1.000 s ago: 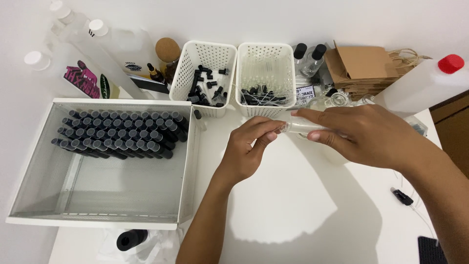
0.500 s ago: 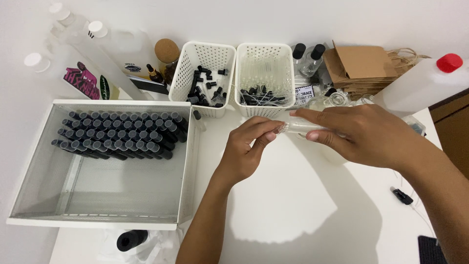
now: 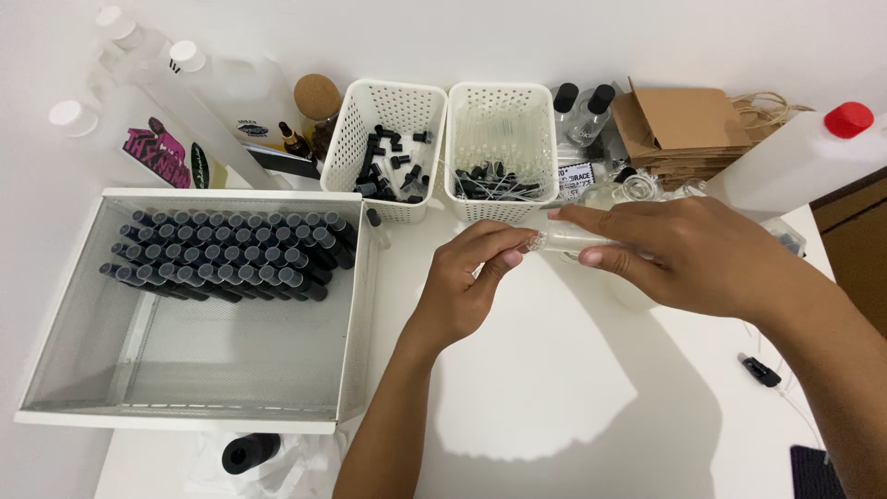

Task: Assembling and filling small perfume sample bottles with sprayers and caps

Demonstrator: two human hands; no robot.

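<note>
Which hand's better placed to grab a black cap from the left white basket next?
Left, probably. The left hand only pinches the open end of the clear vial and sits just below the basket of black caps. The right hand grips the vial's body and lies farther right.

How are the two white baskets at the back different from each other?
The left basket holds loose little black caps, while the right basket holds clear droppers with black tops. The left basket leans a bit sideways; the right basket sits straighter. The right basket is nearer the right hand holding the clear vial. Both are white, with holes, on the white table.
</note>
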